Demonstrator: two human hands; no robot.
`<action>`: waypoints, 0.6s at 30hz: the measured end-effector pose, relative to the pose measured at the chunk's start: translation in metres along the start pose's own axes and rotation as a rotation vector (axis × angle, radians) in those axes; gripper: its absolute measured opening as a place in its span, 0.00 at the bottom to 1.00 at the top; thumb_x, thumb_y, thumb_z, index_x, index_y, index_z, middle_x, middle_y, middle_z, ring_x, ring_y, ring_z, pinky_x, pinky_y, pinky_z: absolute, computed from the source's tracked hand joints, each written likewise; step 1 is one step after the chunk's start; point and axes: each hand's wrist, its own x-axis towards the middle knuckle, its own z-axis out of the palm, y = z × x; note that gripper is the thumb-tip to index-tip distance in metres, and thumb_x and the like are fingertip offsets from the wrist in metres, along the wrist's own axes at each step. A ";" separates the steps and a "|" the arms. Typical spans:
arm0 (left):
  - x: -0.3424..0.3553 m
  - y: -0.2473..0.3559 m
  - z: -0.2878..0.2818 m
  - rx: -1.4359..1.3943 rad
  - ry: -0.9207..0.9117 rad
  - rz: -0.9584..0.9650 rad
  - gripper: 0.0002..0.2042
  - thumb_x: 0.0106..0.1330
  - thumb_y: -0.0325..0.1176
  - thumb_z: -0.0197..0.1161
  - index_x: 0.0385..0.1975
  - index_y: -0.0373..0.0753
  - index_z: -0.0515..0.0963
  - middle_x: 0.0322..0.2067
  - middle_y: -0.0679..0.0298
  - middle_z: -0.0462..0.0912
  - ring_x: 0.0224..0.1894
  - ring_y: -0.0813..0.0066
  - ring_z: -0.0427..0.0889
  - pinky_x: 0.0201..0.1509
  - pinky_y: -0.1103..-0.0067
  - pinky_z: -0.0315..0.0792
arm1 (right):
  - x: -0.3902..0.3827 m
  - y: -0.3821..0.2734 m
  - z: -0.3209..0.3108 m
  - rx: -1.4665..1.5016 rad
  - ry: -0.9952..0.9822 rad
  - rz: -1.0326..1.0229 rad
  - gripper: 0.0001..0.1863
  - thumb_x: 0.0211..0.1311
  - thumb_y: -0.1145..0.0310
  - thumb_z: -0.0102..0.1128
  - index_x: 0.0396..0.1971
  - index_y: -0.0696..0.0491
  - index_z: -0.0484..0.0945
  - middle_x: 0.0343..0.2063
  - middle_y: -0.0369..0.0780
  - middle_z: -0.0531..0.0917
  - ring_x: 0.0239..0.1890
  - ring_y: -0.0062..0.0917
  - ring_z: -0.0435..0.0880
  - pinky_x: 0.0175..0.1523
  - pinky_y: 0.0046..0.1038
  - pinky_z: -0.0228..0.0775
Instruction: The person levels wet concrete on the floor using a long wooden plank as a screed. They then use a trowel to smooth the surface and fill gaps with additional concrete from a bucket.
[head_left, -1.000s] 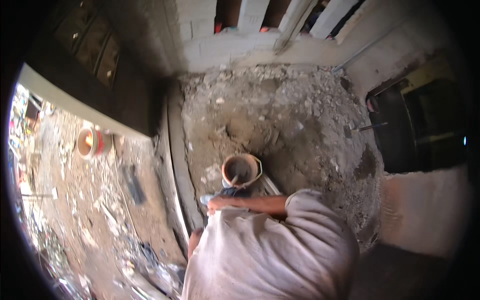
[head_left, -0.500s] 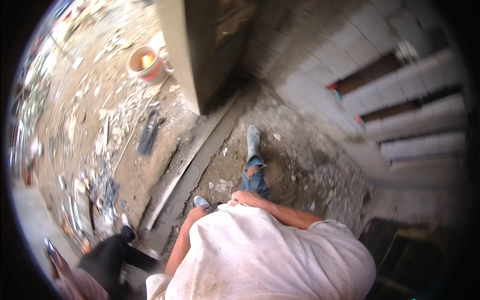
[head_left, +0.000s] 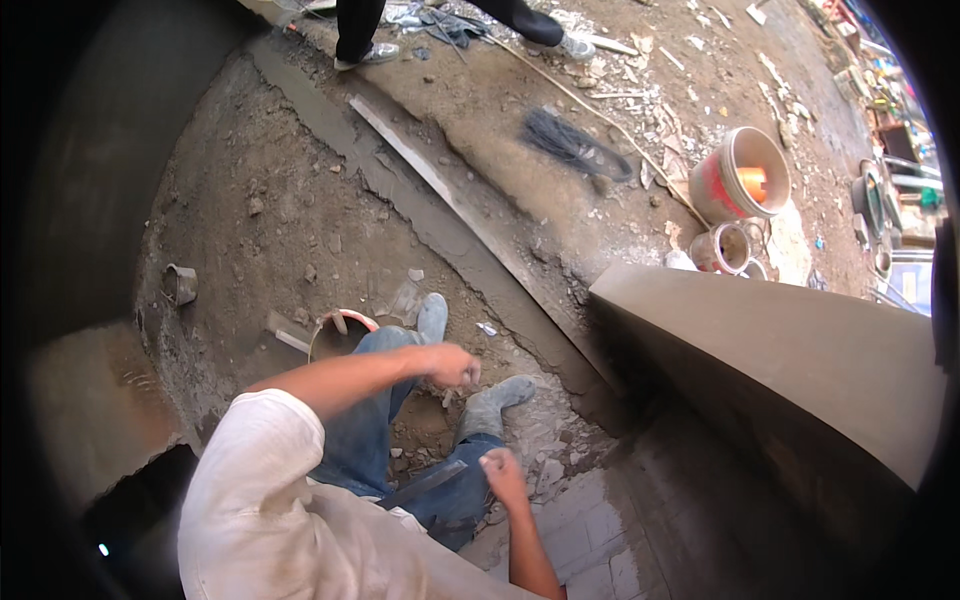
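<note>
My left hand [head_left: 455, 366] is raised in front of my bent knees, its fingers curled together, slightly blurred. Closer to my body, my right hand [head_left: 501, 472] is closed above my right thigh. Whatever either hand may hold is hidden. A dark flat strip [head_left: 428, 484], like a belt end, sticks out from my waist and stops just short of the right hand. I wear blue jeans [head_left: 345, 440] and grey, mud-coated boots [head_left: 490, 408]. Beside my left leg stands a bucket with a red rim [head_left: 335, 335], partly covered by my knee and forearm.
A long straight bar [head_left: 440, 190] lies along a wet mortar strip [head_left: 465, 270]. Another person's legs [head_left: 358, 28] are beyond it. Buckets [head_left: 715, 180] stand at right, behind a concrete wall end [head_left: 780, 345]. A black tangled bundle [head_left: 575, 145] and a small pot [head_left: 180, 284] lie about.
The view has swung round, so the buckets and wall end now appear at right. My hands have come away from my waist and moved apart.
</note>
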 end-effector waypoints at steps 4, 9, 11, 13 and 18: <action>0.131 -0.103 -0.022 0.177 0.156 -0.257 0.18 0.65 0.38 0.63 0.55 0.48 0.79 0.50 0.54 0.85 0.54 0.52 0.83 0.57 0.59 0.76 | 0.160 0.041 -0.098 -0.422 0.277 -0.144 0.26 0.60 0.61 0.70 0.56 0.54 0.77 0.45 0.50 0.83 0.49 0.50 0.81 0.55 0.45 0.74; 0.273 -0.245 -0.067 0.635 0.369 -0.279 0.31 0.61 0.41 0.73 0.65 0.47 0.71 0.70 0.56 0.67 0.70 0.53 0.68 0.70 0.51 0.63 | 0.374 0.084 -0.158 -0.751 0.450 -0.364 0.42 0.53 0.62 0.77 0.67 0.56 0.67 0.59 0.50 0.73 0.61 0.50 0.71 0.64 0.45 0.68; 0.299 -0.280 -0.090 0.794 0.465 -0.240 0.35 0.60 0.42 0.74 0.68 0.47 0.68 0.71 0.56 0.65 0.72 0.53 0.65 0.74 0.48 0.58 | 0.427 0.099 -0.175 -0.883 0.412 -0.348 0.45 0.52 0.60 0.77 0.69 0.56 0.64 0.59 0.51 0.72 0.61 0.50 0.71 0.64 0.45 0.68; 0.312 -0.324 -0.103 0.929 0.509 -0.186 0.38 0.59 0.44 0.75 0.70 0.48 0.66 0.72 0.56 0.65 0.72 0.53 0.65 0.76 0.46 0.55 | 0.465 0.108 -0.171 -0.947 0.379 -0.350 0.44 0.49 0.59 0.80 0.64 0.57 0.67 0.57 0.50 0.73 0.59 0.50 0.73 0.61 0.47 0.69; 0.317 -0.403 -0.121 0.897 0.555 -0.208 0.34 0.58 0.47 0.75 0.65 0.50 0.72 0.67 0.62 0.69 0.71 0.60 0.66 0.78 0.46 0.51 | 0.503 0.127 -0.156 -1.078 0.423 -0.472 0.40 0.48 0.56 0.80 0.57 0.58 0.70 0.53 0.51 0.75 0.56 0.50 0.74 0.57 0.48 0.70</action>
